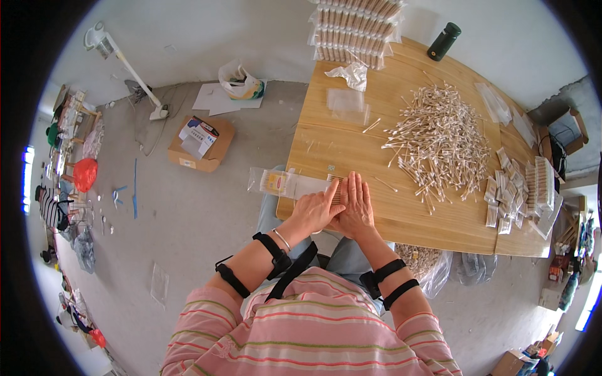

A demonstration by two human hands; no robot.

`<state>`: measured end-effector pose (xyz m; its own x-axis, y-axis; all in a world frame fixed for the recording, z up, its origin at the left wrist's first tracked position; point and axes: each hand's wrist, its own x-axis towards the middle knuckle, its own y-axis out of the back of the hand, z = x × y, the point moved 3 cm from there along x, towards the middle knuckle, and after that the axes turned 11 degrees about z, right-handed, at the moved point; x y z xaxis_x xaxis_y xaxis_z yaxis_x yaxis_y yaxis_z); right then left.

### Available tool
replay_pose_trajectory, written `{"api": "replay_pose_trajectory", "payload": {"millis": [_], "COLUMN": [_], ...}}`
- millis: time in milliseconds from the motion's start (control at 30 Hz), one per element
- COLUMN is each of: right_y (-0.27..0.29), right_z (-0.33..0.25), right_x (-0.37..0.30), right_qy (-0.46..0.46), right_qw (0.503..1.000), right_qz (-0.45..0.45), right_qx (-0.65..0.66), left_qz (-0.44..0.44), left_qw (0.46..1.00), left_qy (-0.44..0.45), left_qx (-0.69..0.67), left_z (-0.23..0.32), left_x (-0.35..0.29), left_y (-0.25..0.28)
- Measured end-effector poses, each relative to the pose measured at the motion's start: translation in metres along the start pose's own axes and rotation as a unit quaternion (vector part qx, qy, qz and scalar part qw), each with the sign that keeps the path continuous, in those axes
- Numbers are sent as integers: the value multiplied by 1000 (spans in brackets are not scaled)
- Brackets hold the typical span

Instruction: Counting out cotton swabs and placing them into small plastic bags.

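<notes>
At our table point(342, 139), our flat right hand point(356, 210) touches our left hand point(315, 210), whose grip we can't tell, seemingly evening swabs point(337, 195), next needing level pressure.

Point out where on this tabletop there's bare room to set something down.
The near strip of table is bare between the right hand, the swab pile and the small packs. A smaller patch lies between the pile and the bagged stack. It's crowded at the table's right end and around the left hand.
</notes>
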<state>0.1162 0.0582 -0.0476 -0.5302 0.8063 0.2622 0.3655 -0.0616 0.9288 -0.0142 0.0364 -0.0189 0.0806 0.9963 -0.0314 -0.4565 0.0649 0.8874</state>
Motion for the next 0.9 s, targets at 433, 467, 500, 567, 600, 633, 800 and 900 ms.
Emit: {"api": "replay_pose_trajectory", "payload": {"millis": [433,467,500,567,600,633,800,900], "right_y": [2,1,3,5,6,6,6,12], "right_z": [-1,-1,-2,-4,-3,-3,-1,-5], "right_x": [0,1,1,2,2,3,3,5], "right_qy": [-11,-14,-15,-16,-17,-15,-5,-15], "right_qw": [1000,1000,1000,999,999,999,998,999], "right_qz": [-17,-13,-14,-37,-37,-46,-42,-40], "right_qx": [0,10,11,6,6,-7,-55,9], "left_qz": [0,-4,-7,-10,-11,-11,-50,90], "left_qw": [1000,1000,1000,1000,1000,1000,998,996], "left_qy": [9,8,7,8,7,6,17,4], "left_qx": [-14,1,16,20,25,25,23,-7], "left_z": [-2,-2,-2,-1,-1,0,4,-8], "left_x": [5,8,8,8,9,9,12,25], "left_y": [2,3,4,6,6,6,10,16]}}
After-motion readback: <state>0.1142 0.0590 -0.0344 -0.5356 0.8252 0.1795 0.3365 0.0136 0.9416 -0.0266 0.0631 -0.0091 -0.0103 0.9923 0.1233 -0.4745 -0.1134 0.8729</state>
